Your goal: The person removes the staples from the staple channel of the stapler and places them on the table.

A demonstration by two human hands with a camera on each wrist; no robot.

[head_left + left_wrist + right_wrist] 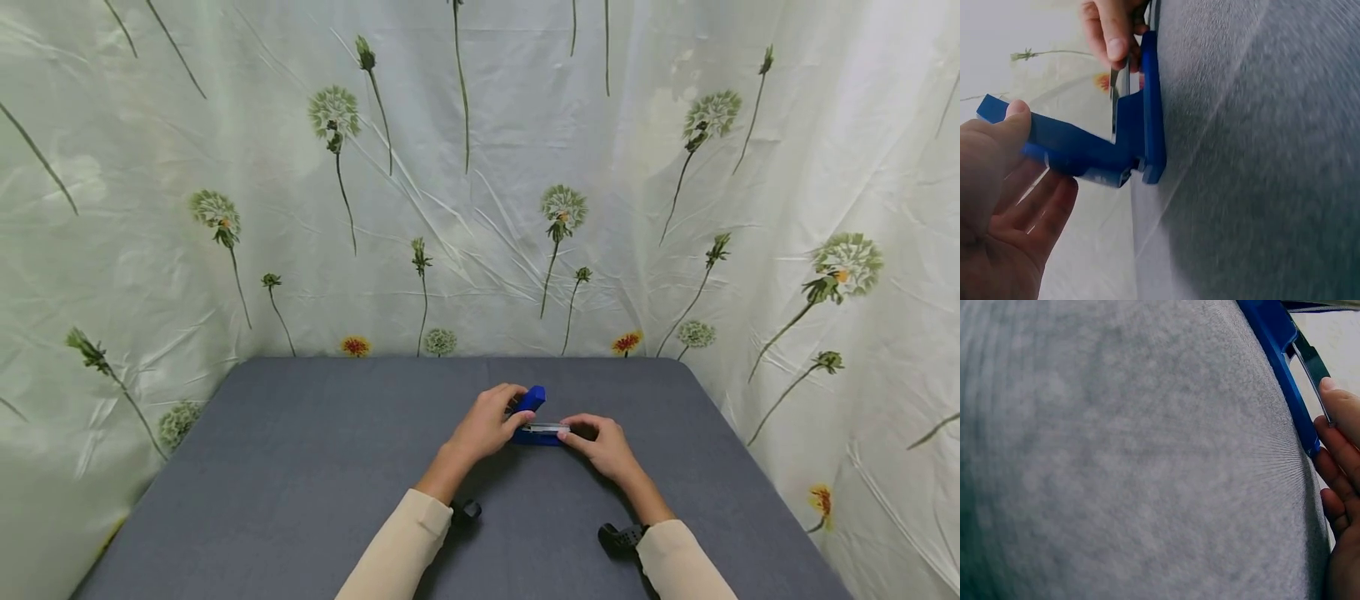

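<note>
A blue stapler [532,398] sits on the grey table with its top cover swung up, baring the metal staple rail [545,427]. My left hand [486,423] grips the raised cover [1060,142], thumb on one side and fingers on the other. At the front end of the rail, my right hand [606,448] pinches the metal between thumb and fingers. In the right wrist view its fingertips [1330,439] also lie right at the tip of the blue base [1300,419]. Between rail and base there is a gap.
The grey table [315,467] extends around both hands. Behind it and along its sides hangs a pale curtain [480,217] printed with dandelions. Dark wrist cameras [619,540] are strapped by the cream sleeves [401,542].
</note>
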